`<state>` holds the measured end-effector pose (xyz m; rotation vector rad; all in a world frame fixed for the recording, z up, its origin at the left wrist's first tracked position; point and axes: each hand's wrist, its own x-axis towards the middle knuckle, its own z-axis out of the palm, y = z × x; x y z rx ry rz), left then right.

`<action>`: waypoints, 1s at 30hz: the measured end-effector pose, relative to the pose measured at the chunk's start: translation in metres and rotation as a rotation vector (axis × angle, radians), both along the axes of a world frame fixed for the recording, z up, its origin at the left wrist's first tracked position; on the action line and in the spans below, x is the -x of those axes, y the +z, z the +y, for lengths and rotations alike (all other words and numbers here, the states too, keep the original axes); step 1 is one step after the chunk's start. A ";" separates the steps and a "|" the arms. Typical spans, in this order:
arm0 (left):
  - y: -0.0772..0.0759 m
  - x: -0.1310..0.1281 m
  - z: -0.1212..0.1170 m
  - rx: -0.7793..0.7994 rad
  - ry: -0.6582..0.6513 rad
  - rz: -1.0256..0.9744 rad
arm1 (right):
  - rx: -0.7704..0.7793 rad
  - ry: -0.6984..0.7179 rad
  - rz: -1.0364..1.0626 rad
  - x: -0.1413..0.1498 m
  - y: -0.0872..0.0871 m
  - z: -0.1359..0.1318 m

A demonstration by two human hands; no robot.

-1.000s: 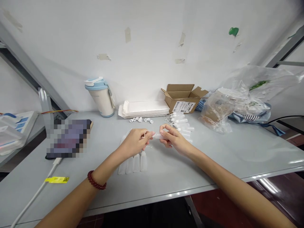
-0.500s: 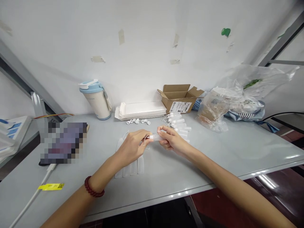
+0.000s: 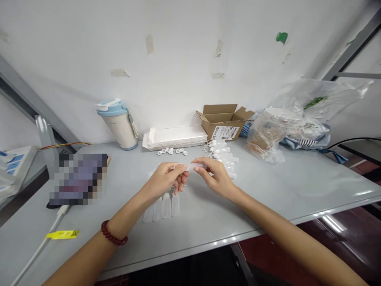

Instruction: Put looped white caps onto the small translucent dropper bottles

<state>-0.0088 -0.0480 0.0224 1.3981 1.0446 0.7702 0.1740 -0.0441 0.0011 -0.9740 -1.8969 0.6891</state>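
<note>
Above the table's middle, a small translucent squeeze bottle (image 3: 192,167) lies level between my two hands. My left hand (image 3: 165,177) is closed on its capped left end, thumb on top and the lower fingers curled beneath. Thumb and fingertips of my right hand (image 3: 216,174) pinch the bottle's body from the right. The cap itself is mostly hidden by my left fingers. Below my left hand lie several translucent bottles (image 3: 166,207) in a row. Behind my right hand is a group of bottles with white tops (image 3: 222,150). Several small white caps (image 3: 170,151) sit farther back.
White padded envelopes (image 3: 178,137) are stacked by the wall, beside an open cardboard box (image 3: 222,125). A cream tumbler (image 3: 120,129) stands left of them. A blurred-out device (image 3: 80,178) with a white cable (image 3: 38,248) lies left. Clear plastic bags (image 3: 268,135) sit at right.
My left hand has turned at the bottle's cap end, its thumb now on top. My right hand's fingers have shifted along the body. The bottle has risen slightly.
</note>
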 end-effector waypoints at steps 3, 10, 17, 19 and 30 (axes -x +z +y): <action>0.002 -0.001 -0.002 -0.013 0.010 -0.018 | 0.058 0.022 0.009 -0.001 0.001 -0.001; 0.004 -0.002 -0.005 -0.148 -0.008 0.161 | 0.379 0.143 0.183 -0.004 -0.004 0.005; -0.001 0.019 0.013 -0.513 0.076 0.468 | 0.226 0.011 0.000 -0.015 0.006 0.015; -0.005 0.034 0.027 -0.650 0.193 0.642 | 0.130 -0.086 -0.069 -0.024 0.010 0.021; -0.041 0.063 0.085 -0.763 0.241 0.903 | 0.043 -0.365 -0.334 -0.079 0.025 0.047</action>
